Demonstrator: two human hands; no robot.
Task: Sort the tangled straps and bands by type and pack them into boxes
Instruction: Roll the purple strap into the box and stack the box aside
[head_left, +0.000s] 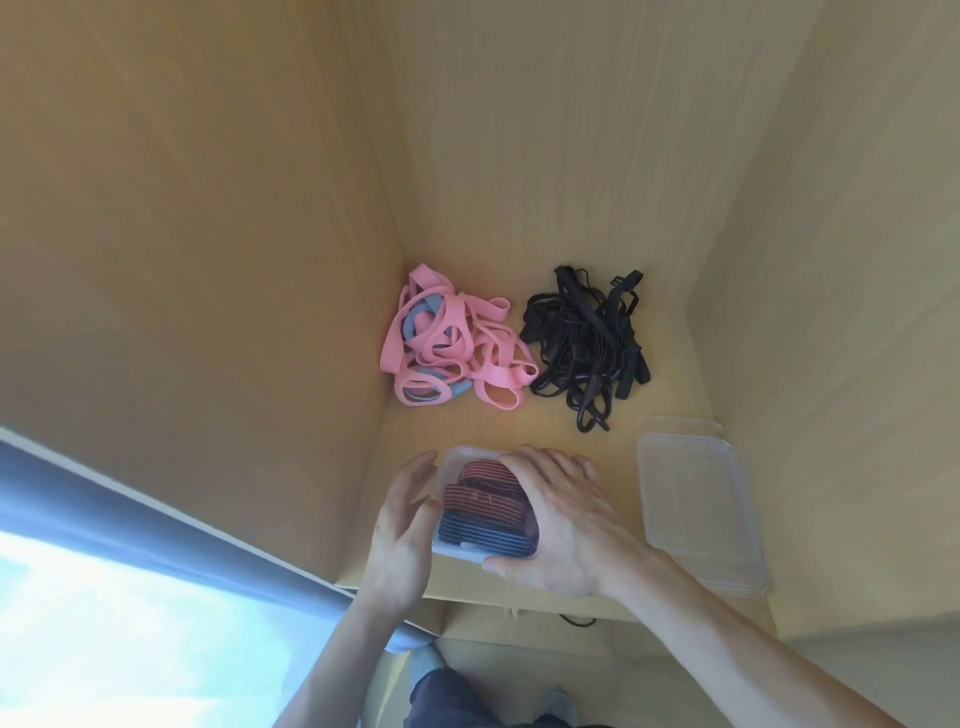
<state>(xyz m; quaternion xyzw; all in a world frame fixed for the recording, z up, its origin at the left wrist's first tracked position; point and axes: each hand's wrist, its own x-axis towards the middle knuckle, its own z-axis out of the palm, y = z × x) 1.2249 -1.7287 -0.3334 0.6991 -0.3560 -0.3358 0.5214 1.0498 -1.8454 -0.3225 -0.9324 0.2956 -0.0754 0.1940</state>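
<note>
1. Clear plastic box (451, 546) sits at the near edge of the light wood shelf (561, 423), approx. centre, between both hands.
2. Inside the box: flat striped straps (483, 499), red/black toward the far end, blue/black toward the near end, packed side by side.
3. L hand (402, 530): fingers straight and spread, palm against the box's left wall. Not curled round anything, so loose/flat.
4. R hand (563, 519): palm down over the box's right side, fingers draped across the top toward the far rim, thumb hooked at the near right corner. It grips the box.
5. Far left, in the corner by the wood side panel (208, 234): tangled pile of pink bands (457, 338) w/ a few blue bands (415, 323) mixed in.
6. Just right of that pile, nearly touching: tangle of black straps (587, 348), some w/ buckles or clips at the ends.
7. Right of the box, apart from it: stack of clear plastic lids or trays (696, 504); can't tell which. Flat on the shelf.
</note>
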